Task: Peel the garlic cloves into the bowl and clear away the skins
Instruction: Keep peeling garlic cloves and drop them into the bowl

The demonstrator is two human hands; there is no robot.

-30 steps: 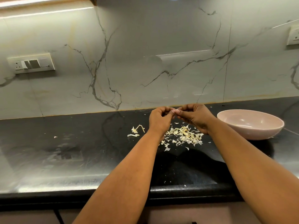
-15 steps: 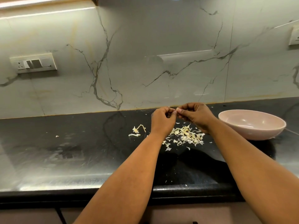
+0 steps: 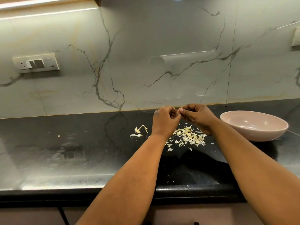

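Note:
Both my hands are raised together above the black counter, near the wall. My left hand (image 3: 165, 119) has its fingers curled, and my right hand (image 3: 198, 116) pinches a small pale garlic clove (image 3: 179, 110) between thumb and fingers where the two hands meet. The clove is mostly hidden by my fingertips. Below the hands lies a pile of pale garlic skins (image 3: 189, 137). A pink bowl (image 3: 254, 132) stands to the right of my right wrist; I see nothing inside the visible part.
A garlic stem with root end (image 3: 140, 129) and a few skin scraps lie left of the pile. One stray flake (image 3: 59, 136) sits far left. The black counter (image 3: 81, 151) runs to a marble wall with a switch plate (image 3: 36, 63).
My hands stay together at the same spot, with only small finger movements on the clove. The view has shifted slightly.

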